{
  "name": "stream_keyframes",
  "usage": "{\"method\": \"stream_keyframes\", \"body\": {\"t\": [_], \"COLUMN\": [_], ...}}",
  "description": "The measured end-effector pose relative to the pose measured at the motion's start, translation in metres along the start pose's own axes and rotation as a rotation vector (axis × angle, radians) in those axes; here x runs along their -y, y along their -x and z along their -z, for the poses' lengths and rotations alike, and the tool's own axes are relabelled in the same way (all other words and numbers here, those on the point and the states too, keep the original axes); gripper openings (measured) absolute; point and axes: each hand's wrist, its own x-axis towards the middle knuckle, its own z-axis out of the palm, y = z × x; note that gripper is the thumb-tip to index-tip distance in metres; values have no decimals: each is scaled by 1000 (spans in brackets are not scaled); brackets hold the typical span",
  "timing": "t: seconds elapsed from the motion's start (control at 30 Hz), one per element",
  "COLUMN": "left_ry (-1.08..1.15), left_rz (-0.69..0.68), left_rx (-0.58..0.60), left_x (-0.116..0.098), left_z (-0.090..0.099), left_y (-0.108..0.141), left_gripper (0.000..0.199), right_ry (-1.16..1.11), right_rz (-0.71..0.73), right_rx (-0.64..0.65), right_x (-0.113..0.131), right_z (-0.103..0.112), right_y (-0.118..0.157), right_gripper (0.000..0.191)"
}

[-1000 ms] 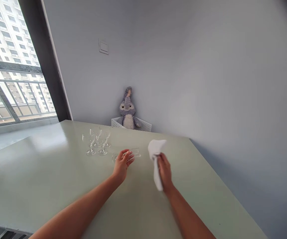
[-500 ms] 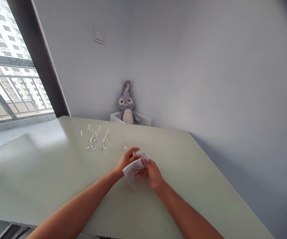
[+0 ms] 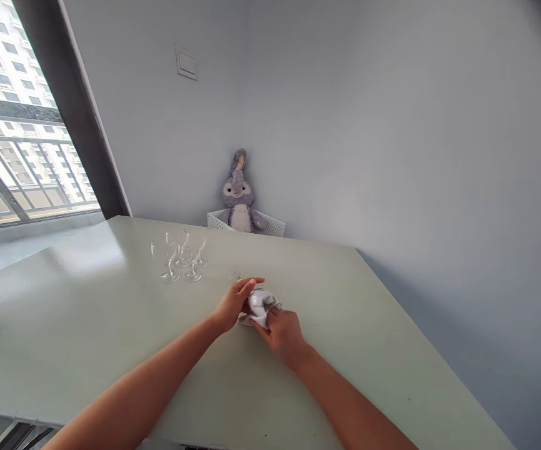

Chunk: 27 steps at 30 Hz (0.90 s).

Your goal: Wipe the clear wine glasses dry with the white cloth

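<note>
Over the near middle of the table, my left hand (image 3: 233, 304) is closed around a small clear wine glass (image 3: 254, 300), which lies tilted with its mouth toward the right. My right hand (image 3: 285, 330) grips a white cloth (image 3: 266, 305), its fingers pushed into the glass's bowl and bunching the cloth there. Part of the cloth hangs below the bowl, between the hands. The stem is mostly hidden by my left hand. Just behind that hand, part of another clear glass piece (image 3: 235, 275) shows; its full shape is hidden.
Several clear stemmed glasses (image 3: 170, 275) stand grouped at the back left of the pale green table (image 3: 345, 375). Beyond the table's far edge, a plush rabbit (image 3: 239, 194) sits in a white perforated basket (image 3: 274, 227) in the wall corner. A window (image 3: 21, 137) is at left.
My right hand has pushed the cloth into the glass's bowl; before, the cloth hung loose across the front of both hands. The glass now shows more plainly. The standing glasses have stayed put.
</note>
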Motion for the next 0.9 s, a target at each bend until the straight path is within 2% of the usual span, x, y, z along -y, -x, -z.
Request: {"method": "stream_keyframes", "body": {"t": [0.07,0.13,0.23,0.33,0.4,0.47,0.57,0.67,0.8,0.9], "left_ry": [-123,-317,-811,-1253,-1405,-1475,-1467,-1383,-1137,-792], "left_rz": [12,-64,-315,-702,-892,-943,-893,-748,-381,-93], "left_rx": [-14,-56,-167,-203,-157,-99,-17,50,156,348], "left_x": [1,2,1,-2,-5,-8,-10,-9,-12,-15], "left_z": [1,1,2,5,8,12,19,22,25,29], "left_y": [-1,0,3,5,4,2,-1,-1,1,1], "left_gripper": [52,48,36,30,29,29,21,22,27,32], "right_ry": [135,51,-361,-807,-997,-1079,-1014,-844,-610,-487], "right_rz": [64,-23,-387,-683,-736,-713,-598,-458,-362,-315], "right_rx": [-3,-24,-103,-180,-144,-30,144,270,406,471], "right_x": [0,1,0,-7,-12,-14,-12,-8,-6,-7], "right_z": [-1,2,14,27,33,36,41,48,58,63], "right_y": [1,-2,-12,-23,-26,-25,-23,-20,-18,-17], "right_gripper": [28,29,34,34,32,31,32,31,25,20]}}
